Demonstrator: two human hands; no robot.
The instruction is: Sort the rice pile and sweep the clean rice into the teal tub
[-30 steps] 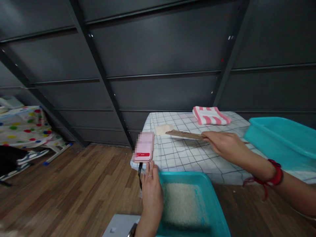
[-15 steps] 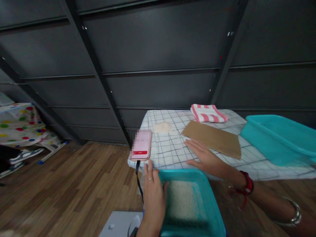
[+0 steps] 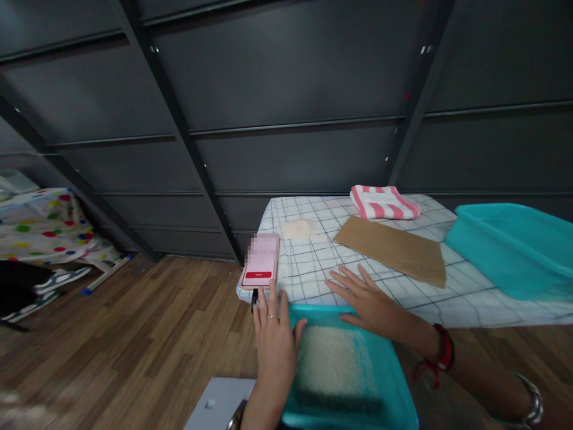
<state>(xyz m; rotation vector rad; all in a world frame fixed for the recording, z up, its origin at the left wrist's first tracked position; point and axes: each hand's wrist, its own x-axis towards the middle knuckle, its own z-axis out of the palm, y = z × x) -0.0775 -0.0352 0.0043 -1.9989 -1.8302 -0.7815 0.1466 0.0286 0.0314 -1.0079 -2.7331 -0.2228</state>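
Observation:
My left hand [image 3: 276,340] is spread at the left side of a teal basin [image 3: 394,382], holding nothing; its fingertips come near the lower edge of a pink phone [image 3: 262,261]. My right hand [image 3: 367,301] hovers palm down with fingers apart over the basin's far rim and the tablecloth edge. Whether either hand touches the rim, I cannot tell. White grains that look like rice [image 3: 333,361] cover much of the basin's bottom. A small pile of pale grains or powder [image 3: 298,229] lies on the checked cloth [image 3: 304,275] beyond the phone.
A piece of brown cardboard [image 3: 394,251] and a folded pink-and-white striped towel [image 3: 384,202] lie on the table. At the right stands a second teal basin [image 3: 505,257]. A grey box-like object [image 3: 219,403] is at lower left. Another person's shoes [image 3: 58,280] show far left.
My left fingers have spread wider. My right hand has drawn back slightly toward the basin, its fingers fanned more. The whole view has shifted a little.

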